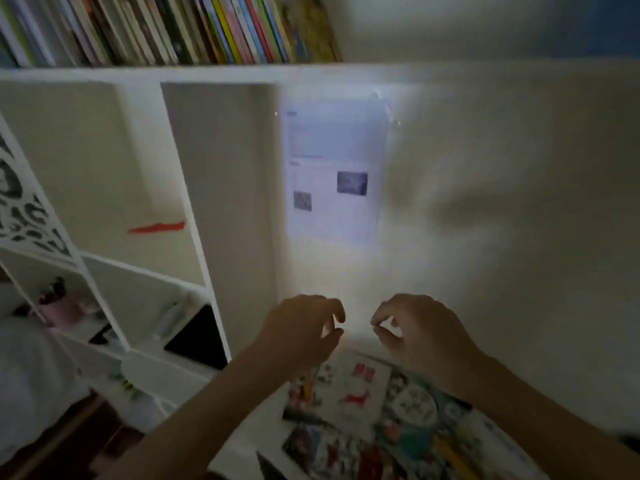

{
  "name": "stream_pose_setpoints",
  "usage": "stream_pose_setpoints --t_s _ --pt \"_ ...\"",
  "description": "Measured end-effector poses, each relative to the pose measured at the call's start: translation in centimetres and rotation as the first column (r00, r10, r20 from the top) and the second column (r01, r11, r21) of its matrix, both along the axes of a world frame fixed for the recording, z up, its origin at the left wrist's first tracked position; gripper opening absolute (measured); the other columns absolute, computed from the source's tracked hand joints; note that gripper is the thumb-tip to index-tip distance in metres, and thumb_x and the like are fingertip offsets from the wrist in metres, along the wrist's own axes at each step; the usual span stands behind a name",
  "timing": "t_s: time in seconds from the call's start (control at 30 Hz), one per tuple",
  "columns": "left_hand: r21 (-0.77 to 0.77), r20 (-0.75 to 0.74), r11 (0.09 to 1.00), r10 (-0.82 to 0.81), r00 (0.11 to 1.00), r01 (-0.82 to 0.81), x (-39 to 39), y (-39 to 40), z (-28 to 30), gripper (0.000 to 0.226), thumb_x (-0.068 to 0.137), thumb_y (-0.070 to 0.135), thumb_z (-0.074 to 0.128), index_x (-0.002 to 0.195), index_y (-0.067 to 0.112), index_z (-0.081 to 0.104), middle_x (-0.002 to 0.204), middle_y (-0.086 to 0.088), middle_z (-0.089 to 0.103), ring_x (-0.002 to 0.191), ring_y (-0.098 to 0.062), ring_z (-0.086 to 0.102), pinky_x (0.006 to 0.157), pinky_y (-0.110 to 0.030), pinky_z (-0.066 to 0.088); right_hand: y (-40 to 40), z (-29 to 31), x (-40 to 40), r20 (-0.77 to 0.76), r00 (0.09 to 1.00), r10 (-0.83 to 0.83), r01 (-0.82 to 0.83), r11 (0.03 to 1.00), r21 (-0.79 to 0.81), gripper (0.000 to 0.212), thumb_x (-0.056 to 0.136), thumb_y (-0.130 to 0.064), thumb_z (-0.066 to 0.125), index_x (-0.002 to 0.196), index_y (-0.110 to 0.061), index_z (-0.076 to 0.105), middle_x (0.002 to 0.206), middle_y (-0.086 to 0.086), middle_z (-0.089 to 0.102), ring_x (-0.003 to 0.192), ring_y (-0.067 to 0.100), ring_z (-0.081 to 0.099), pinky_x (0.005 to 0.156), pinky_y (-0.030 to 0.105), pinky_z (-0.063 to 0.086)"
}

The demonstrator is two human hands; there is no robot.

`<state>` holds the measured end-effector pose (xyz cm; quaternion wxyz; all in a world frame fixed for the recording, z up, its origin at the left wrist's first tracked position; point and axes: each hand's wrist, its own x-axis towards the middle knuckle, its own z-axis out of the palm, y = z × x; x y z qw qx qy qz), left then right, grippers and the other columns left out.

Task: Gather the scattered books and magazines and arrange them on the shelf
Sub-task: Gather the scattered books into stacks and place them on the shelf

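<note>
A white shelf unit [207, 75] fills the left of the head view, blurred by motion. Many upright books [180, 29] stand packed in a row on its top board. Below my hands, several colourful books and magazines [367, 410] lie overlapping on a white surface. My left hand [301, 330] hovers above them with its fingers loosely curled and nothing in it. My right hand [415, 330] hovers beside it in the same way, also holding nothing. The two hands are a small gap apart.
A printed sheet [334, 171] is stuck on the wall right of the shelf. A red strip [157, 227] lies in an open compartment. Lower compartments hold a pink cup [60, 308] and a dark flat object [201, 337]. A carved white panel [24, 209] stands at the left.
</note>
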<state>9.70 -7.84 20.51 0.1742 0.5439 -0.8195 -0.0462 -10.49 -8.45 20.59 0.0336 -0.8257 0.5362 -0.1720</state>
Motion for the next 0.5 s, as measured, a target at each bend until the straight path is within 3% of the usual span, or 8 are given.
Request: stream_pose_setpoints --t_s 0.13,0.23,0.3,0.37,0.5 --pt "0.333 -0.046 0.943 -0.002 0.999 0.017 -2.0 -1.5 -13.5 0.027 0.090 0.031 0.060 0.116 0.026 0.060 0.111 0.007 0.064 0.097 -0.009 0.058 0.090 -0.026 0.048 1.1 -13.2 -5.7 -0.021 0.976 -0.216 0.211 0.924 0.318 0.027 0.094 -0.029 0.052 0.113 -0.022 0.068 0.114 -0.003 0.065 0.102 0.017 0.062 0.085 0.029 0.051" --pt "0.505 -0.006 0.863 0.004 1.000 -0.001 -3.1 -2.4 -22.6 0.054 0.091 0.033 0.058 0.141 0.025 0.039 0.138 -0.001 0.045 0.126 -0.017 0.043 0.105 -0.029 0.038 2.8 -21.9 -8.8 -0.064 0.944 -0.324 0.314 0.820 0.478 0.029 0.094 -0.035 0.044 0.115 -0.027 0.063 0.117 -0.006 0.065 0.094 0.011 0.061 0.084 0.028 0.053" --pt "0.576 0.001 0.817 0.039 0.999 -0.032 -3.2 -3.2 -27.4 0.070 0.091 0.037 0.059 0.149 0.020 0.023 0.149 -0.005 0.030 0.140 -0.023 0.026 0.114 -0.034 0.026 3.6 -25.7 -9.9 -0.075 0.928 -0.365 0.345 0.766 0.542 0.038 0.095 -0.040 0.047 0.131 -0.028 0.052 0.128 -0.013 0.058 0.101 0.008 0.058 0.087 0.021 0.050" --pt "0.608 0.003 0.790 0.097 0.995 -0.079 -3.1 -4.5 -30.9 0.077 0.090 0.040 0.059 0.150 0.015 0.016 0.153 -0.010 0.022 0.143 -0.027 0.018 0.116 -0.037 0.020 3.9 -28.5 -10.8 -0.067 0.907 -0.415 0.375 0.726 0.576 0.053 0.094 -0.040 0.054 0.144 -0.029 0.040 0.142 -0.016 0.046 0.122 0.007 0.050 0.092 0.015 0.044" --pt "0.628 -0.009 0.745 0.293 0.956 -0.223 -3.7 -7.8 -35.0 0.082 0.088 0.045 0.061 0.147 0.010 0.017 0.148 -0.015 0.024 0.137 -0.032 0.024 0.112 -0.043 0.028 3.1 -32.0 -10.7 -0.068 0.896 -0.439 0.406 0.747 0.527 0.050 0.090 -0.043 0.059 0.136 -0.028 0.050 0.154 -0.011 0.031 0.144 0.011 0.024 0.112 0.025 0.033"
